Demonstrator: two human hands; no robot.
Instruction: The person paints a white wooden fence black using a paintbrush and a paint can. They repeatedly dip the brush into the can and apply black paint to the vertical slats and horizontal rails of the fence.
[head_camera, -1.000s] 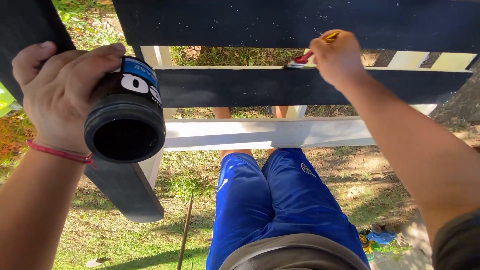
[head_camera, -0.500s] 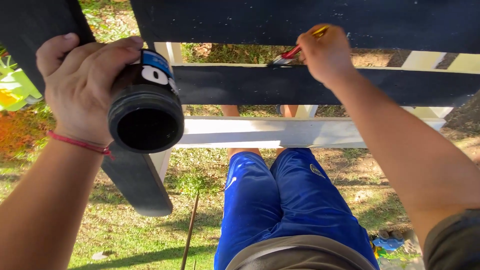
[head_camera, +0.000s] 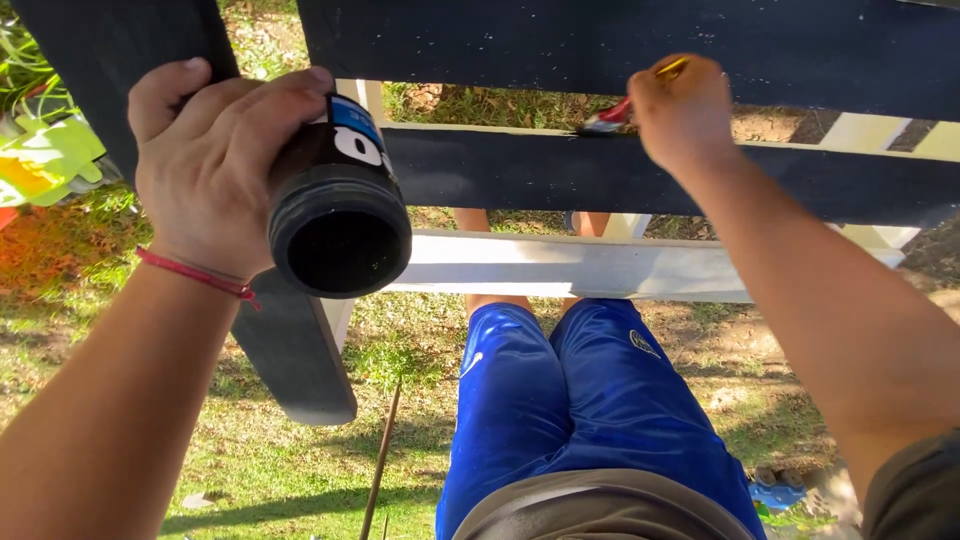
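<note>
My left hand (head_camera: 215, 165) grips a black paint jar (head_camera: 338, 215) with a blue and white label, its open mouth turned toward me. A red string sits on that wrist. My right hand (head_camera: 683, 110) holds a small paintbrush (head_camera: 620, 112) with a red and yellow handle. Its bristles touch the top edge of the middle fence board (head_camera: 520, 170), which is painted black. Above it runs another black board (head_camera: 600, 40); below it lies a white board (head_camera: 560, 265).
A black slanted plank (head_camera: 285, 350) hangs down under the jar. White upright slats (head_camera: 850, 135) show behind the boards at right. My legs in blue shorts (head_camera: 560, 400) stand on grass. A thin stick (head_camera: 380, 460) lies in the grass, and a yellow-green object (head_camera: 45, 160) sits at far left.
The view has shifted so both hands sit further right and lower. The brush tip has slid left along the top edge of the middle board. The jar stays held.
</note>
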